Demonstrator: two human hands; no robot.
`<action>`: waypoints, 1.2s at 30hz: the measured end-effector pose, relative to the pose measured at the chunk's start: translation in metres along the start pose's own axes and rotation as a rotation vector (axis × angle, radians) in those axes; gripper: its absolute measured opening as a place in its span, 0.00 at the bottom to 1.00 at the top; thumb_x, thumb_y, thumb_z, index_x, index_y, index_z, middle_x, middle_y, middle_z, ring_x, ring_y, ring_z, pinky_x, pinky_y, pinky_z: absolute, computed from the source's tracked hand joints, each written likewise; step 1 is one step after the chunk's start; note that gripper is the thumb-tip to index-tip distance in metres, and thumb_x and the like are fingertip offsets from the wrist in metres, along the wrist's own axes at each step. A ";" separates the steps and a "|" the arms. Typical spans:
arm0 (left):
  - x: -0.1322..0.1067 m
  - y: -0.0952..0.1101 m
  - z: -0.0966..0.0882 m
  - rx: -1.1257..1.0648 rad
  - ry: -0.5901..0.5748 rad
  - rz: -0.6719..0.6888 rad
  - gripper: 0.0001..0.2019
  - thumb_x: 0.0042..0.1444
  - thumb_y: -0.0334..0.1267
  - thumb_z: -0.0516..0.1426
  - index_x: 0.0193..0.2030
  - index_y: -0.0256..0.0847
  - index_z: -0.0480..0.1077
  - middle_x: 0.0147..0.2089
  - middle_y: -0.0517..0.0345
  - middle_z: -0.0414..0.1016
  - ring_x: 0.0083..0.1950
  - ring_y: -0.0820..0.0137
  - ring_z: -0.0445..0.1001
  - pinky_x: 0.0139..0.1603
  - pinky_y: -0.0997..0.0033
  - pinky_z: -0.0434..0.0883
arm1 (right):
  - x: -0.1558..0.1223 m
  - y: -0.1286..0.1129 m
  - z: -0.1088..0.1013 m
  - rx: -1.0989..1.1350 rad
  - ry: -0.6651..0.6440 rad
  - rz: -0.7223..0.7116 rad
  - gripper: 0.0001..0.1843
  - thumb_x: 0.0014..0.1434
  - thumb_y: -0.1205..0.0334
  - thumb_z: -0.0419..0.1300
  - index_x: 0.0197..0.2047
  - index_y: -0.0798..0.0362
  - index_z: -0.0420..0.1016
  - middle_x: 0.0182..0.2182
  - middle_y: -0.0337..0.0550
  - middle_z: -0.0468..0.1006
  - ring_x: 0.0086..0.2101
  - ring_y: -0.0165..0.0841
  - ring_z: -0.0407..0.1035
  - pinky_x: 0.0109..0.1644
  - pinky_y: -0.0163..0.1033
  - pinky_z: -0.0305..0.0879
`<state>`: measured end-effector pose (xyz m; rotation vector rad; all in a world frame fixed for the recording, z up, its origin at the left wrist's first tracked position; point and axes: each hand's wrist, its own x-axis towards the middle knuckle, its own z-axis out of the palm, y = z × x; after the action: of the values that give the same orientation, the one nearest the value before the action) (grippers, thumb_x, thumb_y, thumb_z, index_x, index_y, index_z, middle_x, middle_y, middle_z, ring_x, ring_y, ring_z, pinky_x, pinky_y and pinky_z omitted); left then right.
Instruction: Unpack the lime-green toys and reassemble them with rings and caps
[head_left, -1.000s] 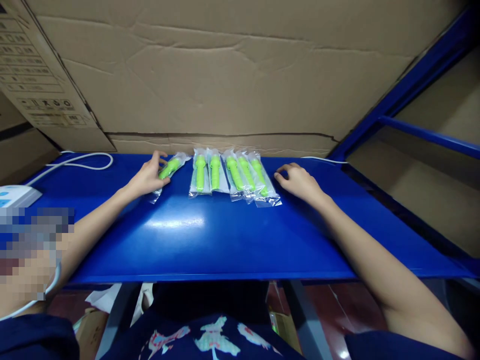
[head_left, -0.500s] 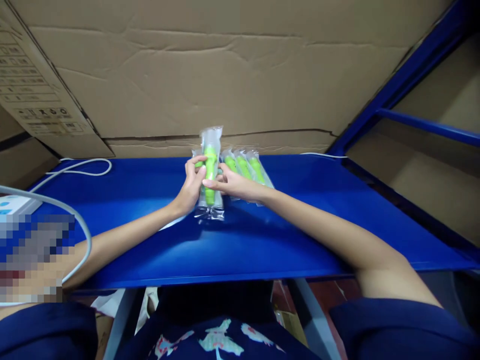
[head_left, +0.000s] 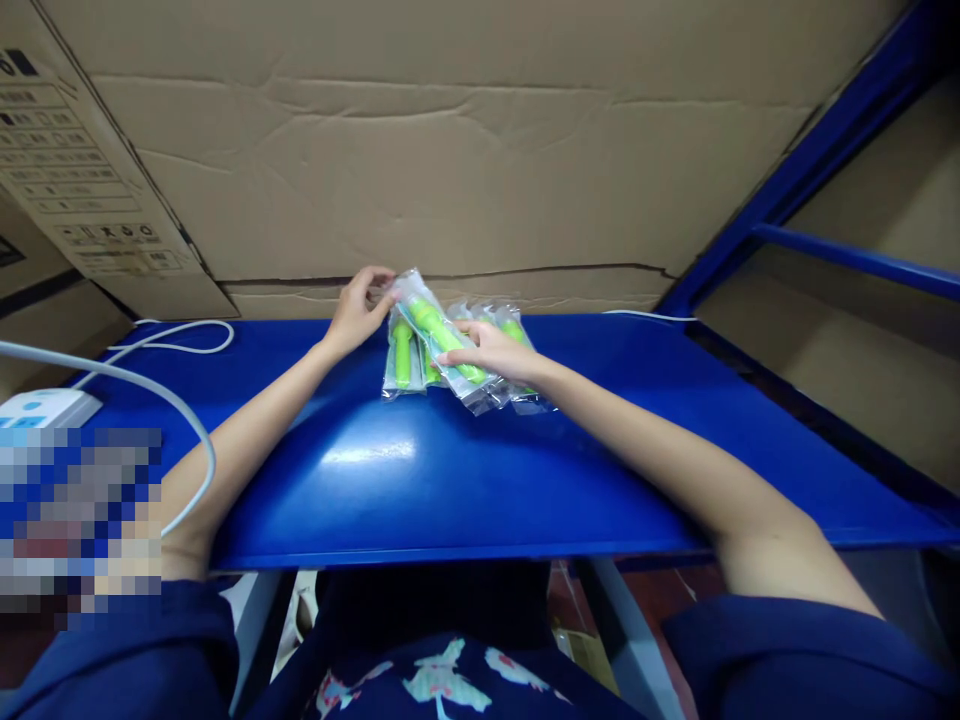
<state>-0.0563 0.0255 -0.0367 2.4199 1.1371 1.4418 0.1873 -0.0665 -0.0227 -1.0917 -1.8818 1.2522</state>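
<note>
Clear-bagged green piece (head_left: 442, 338) held at frame centre, just above blue table (head_left: 450, 470). Long axis slanted from upper left to lower right. Left hand (head_left: 358, 305) pinched shut on upper-left bag end; right hand (head_left: 495, 350) flat and loosely curled on lower-right part. Held over row of bagged pieces (head_left: 403, 350) lying against cardboard wall (head_left: 480, 150). Both hands equally near. White cable (head_left: 172, 335) at left.

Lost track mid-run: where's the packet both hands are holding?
In the head view, the green tool packet lies tilted across the packet row, mid-table at the back, between left hand and right hand.
</note>
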 end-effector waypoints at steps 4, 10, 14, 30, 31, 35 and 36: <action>0.003 -0.010 -0.007 -0.002 -0.075 0.095 0.15 0.60 0.45 0.58 0.49 0.38 0.71 0.48 0.49 0.79 0.47 0.67 0.77 0.46 0.68 0.74 | 0.001 0.007 0.000 0.015 0.013 -0.024 0.23 0.48 0.53 0.70 0.47 0.54 0.77 0.39 0.47 0.81 0.36 0.39 0.75 0.39 0.42 0.74; 0.005 0.001 -0.011 0.182 -0.096 0.129 0.13 0.65 0.44 0.53 0.43 0.37 0.74 0.44 0.48 0.81 0.46 0.63 0.78 0.52 0.62 0.72 | 0.000 0.009 -0.005 -0.021 0.005 -0.014 0.24 0.50 0.52 0.69 0.48 0.53 0.76 0.40 0.48 0.80 0.37 0.41 0.75 0.41 0.46 0.74; 0.018 0.000 -0.004 0.002 -0.018 -0.072 0.15 0.63 0.48 0.55 0.35 0.38 0.74 0.34 0.51 0.79 0.35 0.67 0.77 0.45 0.65 0.74 | 0.000 0.008 -0.005 -0.069 0.007 -0.009 0.24 0.52 0.54 0.68 0.50 0.53 0.75 0.44 0.49 0.80 0.42 0.44 0.75 0.48 0.51 0.74; 0.015 -0.008 -0.019 -0.050 -0.234 0.030 0.09 0.54 0.41 0.64 0.38 0.38 0.76 0.56 0.48 0.73 0.57 0.61 0.73 0.57 0.56 0.72 | -0.002 0.024 -0.046 -0.243 -0.156 -0.097 0.34 0.50 0.53 0.68 0.59 0.55 0.73 0.49 0.47 0.78 0.46 0.42 0.73 0.50 0.44 0.70; 0.014 -0.007 -0.024 -0.093 -0.341 0.030 0.11 0.53 0.43 0.65 0.38 0.38 0.77 0.56 0.48 0.73 0.56 0.61 0.73 0.56 0.55 0.73 | -0.004 0.024 -0.048 -0.248 -0.165 -0.082 0.34 0.50 0.53 0.69 0.59 0.55 0.73 0.47 0.46 0.78 0.43 0.40 0.73 0.46 0.41 0.70; 0.010 -0.005 -0.036 -0.258 -0.570 -0.026 0.17 0.45 0.48 0.70 0.38 0.41 0.80 0.59 0.48 0.74 0.58 0.59 0.74 0.59 0.54 0.71 | -0.010 0.021 -0.053 -0.248 -0.178 -0.015 0.36 0.49 0.51 0.70 0.58 0.60 0.72 0.32 0.40 0.75 0.28 0.29 0.66 0.29 0.34 0.60; 0.009 -0.005 -0.036 -0.279 -0.572 -0.038 0.17 0.45 0.49 0.69 0.38 0.41 0.80 0.59 0.48 0.74 0.59 0.59 0.73 0.60 0.54 0.71 | -0.011 0.020 -0.054 -0.246 -0.182 -0.012 0.36 0.49 0.51 0.70 0.57 0.60 0.72 0.29 0.38 0.73 0.26 0.28 0.63 0.27 0.33 0.56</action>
<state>-0.0851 0.0248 -0.0125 2.3543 0.7813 0.7449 0.2437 -0.0494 -0.0226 -1.1196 -2.2233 1.1689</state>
